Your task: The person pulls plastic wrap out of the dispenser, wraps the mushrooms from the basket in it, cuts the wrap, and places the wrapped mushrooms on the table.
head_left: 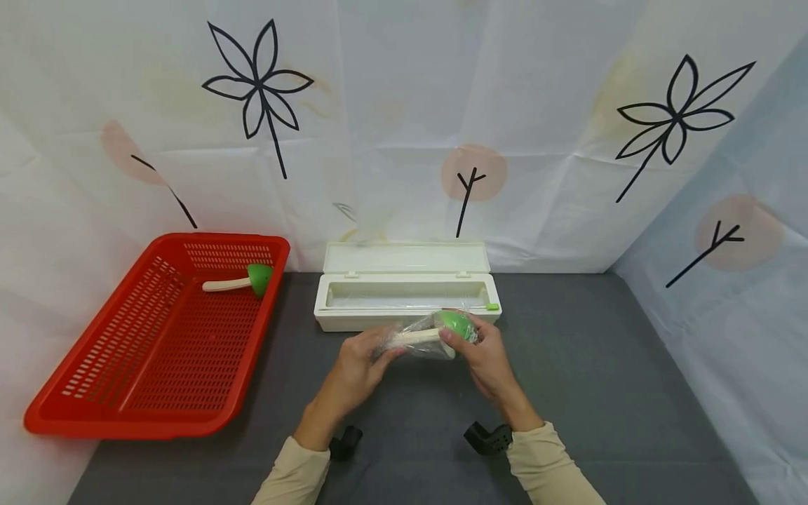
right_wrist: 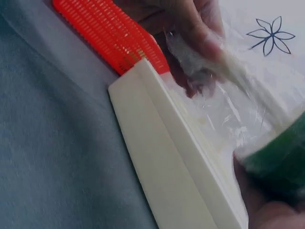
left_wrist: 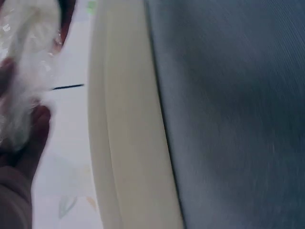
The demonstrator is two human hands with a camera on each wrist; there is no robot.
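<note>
Head view: both hands (head_left: 355, 363) (head_left: 489, 361) pinch a film-wrapped, green-topped object (head_left: 426, 336) near the open white box (head_left: 353, 322).

No readable text, labels, brands, numbers

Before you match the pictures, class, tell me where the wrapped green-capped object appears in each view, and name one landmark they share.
Head: the wrapped green-capped object is just below centre, between the left hand and right hand.
Left wrist: blurred, at the upper left edge; its cap cannot be made out.
Right wrist: right side, with its green cap at the edge.
Shared landmark: the white box.
</note>
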